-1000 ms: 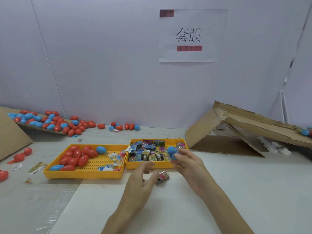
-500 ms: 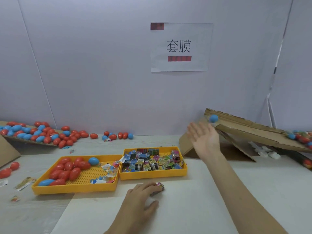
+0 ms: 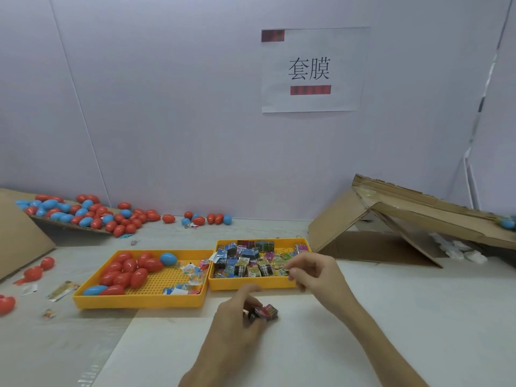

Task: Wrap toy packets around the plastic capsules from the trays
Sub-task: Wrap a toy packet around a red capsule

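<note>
A small folded toy packet [image 3: 267, 312], red and dark with a glossy printed face, lies on the white table [image 3: 391, 303] just in front of the two yellow trays, its near end pinched in the curled fingers of the left hand [image 3: 237, 314], which half a second ago only rested on it. The right hand [image 3: 315, 272], seen then flung out toward the cardboard ramp [image 3: 432, 213] as a blue capsule left it, is back over the front corner of the packet tray [image 3: 251, 284], fingers loosely curled above the heaped packets; whether it pinches one cannot be told. That suggests one wrapped capsule is finished and sent off, and the next round is opening with a packet in hand but no capsule yet. The capsule tray [image 3: 139, 301], touching the packet tray on its left, holds a cluster of red capsules [image 3: 131, 270] and a few blue ones. A blue capsule [image 3: 506, 224] sits at the ramp's far right end, and loose capsules [image 3: 92, 213] crowd the back left by the wall.
</note>
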### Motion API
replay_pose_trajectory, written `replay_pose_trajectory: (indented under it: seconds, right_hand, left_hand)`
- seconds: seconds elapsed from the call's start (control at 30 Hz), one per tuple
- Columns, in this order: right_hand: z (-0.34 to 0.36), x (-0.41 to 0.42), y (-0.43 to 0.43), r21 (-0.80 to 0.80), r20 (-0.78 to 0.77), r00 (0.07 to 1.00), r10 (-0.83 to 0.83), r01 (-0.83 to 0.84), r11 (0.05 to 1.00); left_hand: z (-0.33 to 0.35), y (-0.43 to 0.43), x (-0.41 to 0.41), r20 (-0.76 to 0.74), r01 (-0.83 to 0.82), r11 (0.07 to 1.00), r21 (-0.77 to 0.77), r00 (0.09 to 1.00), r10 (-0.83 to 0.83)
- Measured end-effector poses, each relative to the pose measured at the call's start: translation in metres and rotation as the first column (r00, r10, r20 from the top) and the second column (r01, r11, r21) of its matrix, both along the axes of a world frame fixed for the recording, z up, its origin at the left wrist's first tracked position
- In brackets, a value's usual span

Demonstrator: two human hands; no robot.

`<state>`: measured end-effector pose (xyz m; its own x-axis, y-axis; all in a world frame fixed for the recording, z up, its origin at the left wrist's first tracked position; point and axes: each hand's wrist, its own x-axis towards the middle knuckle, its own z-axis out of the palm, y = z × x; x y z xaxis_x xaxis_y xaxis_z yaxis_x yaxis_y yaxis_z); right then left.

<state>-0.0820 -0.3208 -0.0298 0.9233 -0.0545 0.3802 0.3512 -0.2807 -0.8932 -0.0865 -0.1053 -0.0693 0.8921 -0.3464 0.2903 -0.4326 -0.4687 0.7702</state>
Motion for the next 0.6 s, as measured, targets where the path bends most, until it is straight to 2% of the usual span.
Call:
replay_pose_trajectory:
  seconds: [0.1, 0.23, 0.37, 0.53, 0.6]
  right_hand:
    - [-0.002, -0.006, 0.016, -0.181, -0.058, 0.993, 0.100, -0.109, 0.977]
    - [-0.006, -0.009, 0.028, -0.224, -0.088, 0.982, 0.168, -0.184, 0.957]
    - [-0.006, -0.009, 0.031, -0.136, -0.127, 0.971, 0.203, -0.220, 0.966]
    - [-0.005, -0.009, 0.031, 0.050, -0.136, 0.956, 0.260, -0.255, 0.966]
    - [-0.006, -0.008, 0.032, 0.077, -0.135, 0.958, 0.253, -0.244, 0.967]
  left_hand:
    - [0.005, 0.000, 0.000, -0.078, -0.021, 0.984, -0.177, 0.997, 0.008]
    - [0.012, 0.002, 0.000, -0.224, -0.073, 0.909, -0.410, 0.974, -0.023]
    - [0.016, 0.005, 0.001, -0.385, -0.155, 0.800, -0.579, 0.918, -0.101]
    - [0.016, 0.007, 0.003, -0.463, -0.223, 0.673, -0.705, 0.863, -0.200]
    - [0.015, 0.008, 0.004, -0.478, -0.241, 0.638, -0.731, 0.848, -0.228]
